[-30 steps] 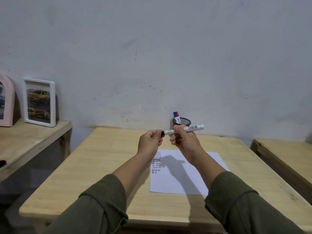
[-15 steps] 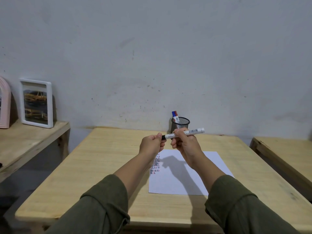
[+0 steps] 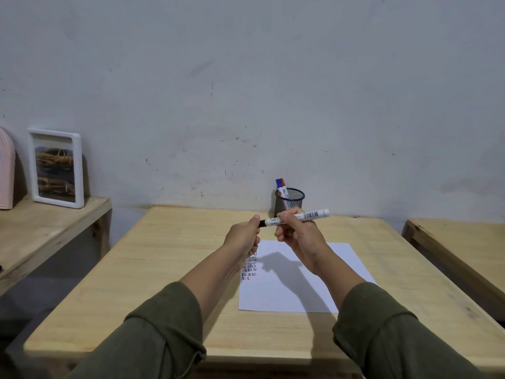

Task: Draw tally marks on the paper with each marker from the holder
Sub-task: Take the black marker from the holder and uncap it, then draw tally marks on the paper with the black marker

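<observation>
Hands have barely shifted: right hand [image 3: 299, 236] and left hand [image 3: 244, 237] both pinch one marker [image 3: 296, 217]; two markers [image 3: 281, 187] in holder [image 3: 289, 203].

Dim, flat indoor light w/ cool grey cast. Hands [image 3: 273, 239] throw a dark, fairly crisp shadow on the paper [image 3: 300, 291], toward the tabletop [image 3: 169, 258] near edge. No glare. Wide-angle bending at frame edges; detail soft overall.

— Left hand [image 3: 244, 236]? 
— Raised, forearm extended, fist closed, thumb forward, pinching the marker [image 3: 296, 217] at its dark end.
— Right hand [image 3: 297, 233]? 
— Raised beside it, fingers curled around the barrel. Both sleeves pushed back.
</observation>
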